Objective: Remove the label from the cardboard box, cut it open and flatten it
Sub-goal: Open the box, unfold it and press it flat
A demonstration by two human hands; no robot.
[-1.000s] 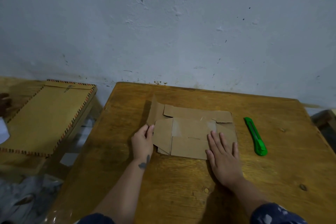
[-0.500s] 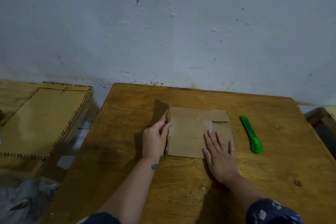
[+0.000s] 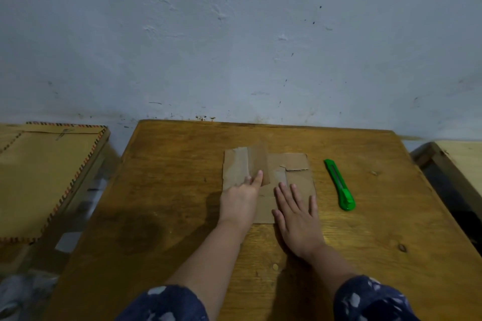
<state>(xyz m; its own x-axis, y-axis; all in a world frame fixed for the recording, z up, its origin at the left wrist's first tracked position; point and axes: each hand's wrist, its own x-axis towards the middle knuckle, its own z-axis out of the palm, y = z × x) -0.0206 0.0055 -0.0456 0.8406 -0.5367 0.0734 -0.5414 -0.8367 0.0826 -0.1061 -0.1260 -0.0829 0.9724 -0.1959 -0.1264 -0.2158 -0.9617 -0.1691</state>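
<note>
The cut-open brown cardboard box [image 3: 294, 164] lies flat in the middle of the wooden table [image 3: 169, 203]. One flap at its left is blurred and partly raised. My left hand [image 3: 241, 199] lies on the left part of the cardboard, its fingers stretched forward under or against that flap. My right hand [image 3: 297, 212] rests palm down on the right part with straight, spread fingers. A green utility knife [image 3: 340, 185] lies on the table to the right of the box, apart from both hands. No label shows on the cardboard.
A blue-grey wall [image 3: 234, 47] rises directly behind the table. At the left stands a lower surface with a tan board edged in a striped pattern [image 3: 44, 177]. A dark wooden crate [image 3: 453, 167] sits off the table's right edge.
My left hand folded the left flap over onto the box, then moved onto the cardboard; the flap is now swinging back to the left. My right hand stays pressed on the right part.
</note>
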